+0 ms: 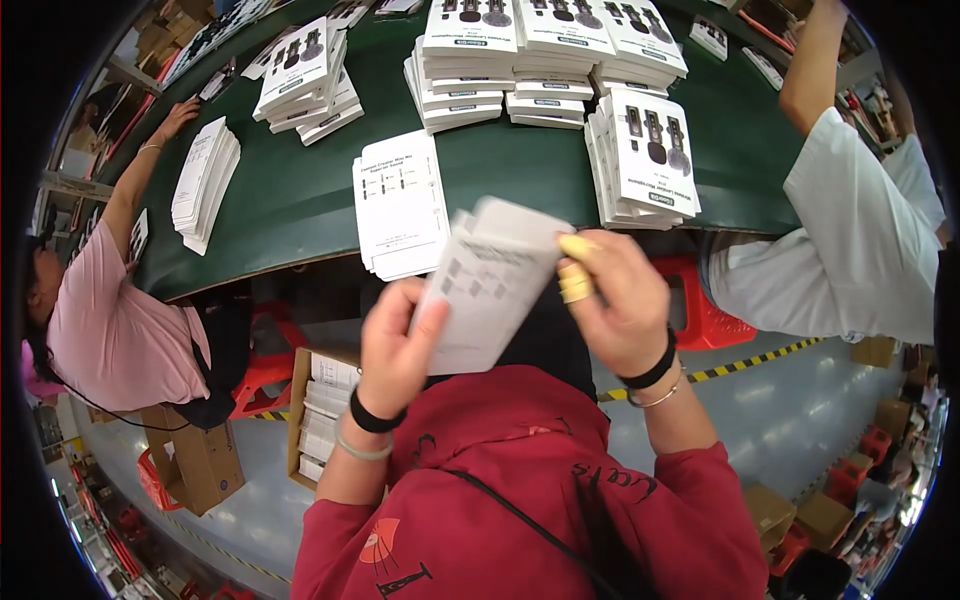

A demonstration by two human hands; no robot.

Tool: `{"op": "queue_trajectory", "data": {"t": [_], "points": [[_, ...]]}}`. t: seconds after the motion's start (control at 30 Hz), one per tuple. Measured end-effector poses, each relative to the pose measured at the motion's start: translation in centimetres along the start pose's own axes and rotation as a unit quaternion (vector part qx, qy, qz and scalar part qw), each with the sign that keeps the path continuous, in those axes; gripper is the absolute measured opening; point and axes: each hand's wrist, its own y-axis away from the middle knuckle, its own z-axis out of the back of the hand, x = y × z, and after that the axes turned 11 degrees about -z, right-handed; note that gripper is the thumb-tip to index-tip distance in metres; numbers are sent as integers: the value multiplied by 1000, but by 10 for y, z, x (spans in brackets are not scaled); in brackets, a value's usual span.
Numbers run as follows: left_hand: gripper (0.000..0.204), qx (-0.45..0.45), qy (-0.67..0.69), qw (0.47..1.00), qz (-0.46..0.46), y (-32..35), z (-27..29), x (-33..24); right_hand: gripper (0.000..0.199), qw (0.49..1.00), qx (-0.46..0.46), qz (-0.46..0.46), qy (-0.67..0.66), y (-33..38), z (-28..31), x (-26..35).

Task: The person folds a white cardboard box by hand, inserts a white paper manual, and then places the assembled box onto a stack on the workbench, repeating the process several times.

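My left hand (398, 345) grips a flat white carton (487, 300) by its left edge, with the thumb across its printed face. The carton is tilted over my lap, slightly blurred, and a flap (510, 217) stands up at its top end. At its upper right corner is my right hand (625, 290), with yellow finger covers on thumb and forefinger; these fingers are bent close together at the corner. Just beyond, on the green table, lies a stack of flat white cartons (403, 195) with similar print facing up.
Several stacks of white microphone boxes (655, 150) stand on the green table (315, 205). A brown box of white cartons (300, 400) sits at my left. A person in pink (120, 320) is seated left, another in white (830, 240) right. Red stools (700, 310) stand on the floor.
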Motion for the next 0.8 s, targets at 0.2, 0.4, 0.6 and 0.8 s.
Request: {"op": "queue_trajectory", "data": {"t": [0.2, 0.4, 0.6, 0.8], "points": [[16, 58, 63, 995, -54, 21, -11, 4, 26, 976, 157, -144, -46, -5, -3, 25], [72, 256, 410, 851, 206, 34, -2, 1, 26, 961, 264, -19, -73, -6, 3, 12], [87, 237, 463, 817, 251, 34, -8, -10, 24, 926, 361, -2, 114, -9, 29, 38], [77, 212, 488, 813, 239, 33, -11, -16, 23, 914, 372, -152, -52, 20, 16, 20]]}}
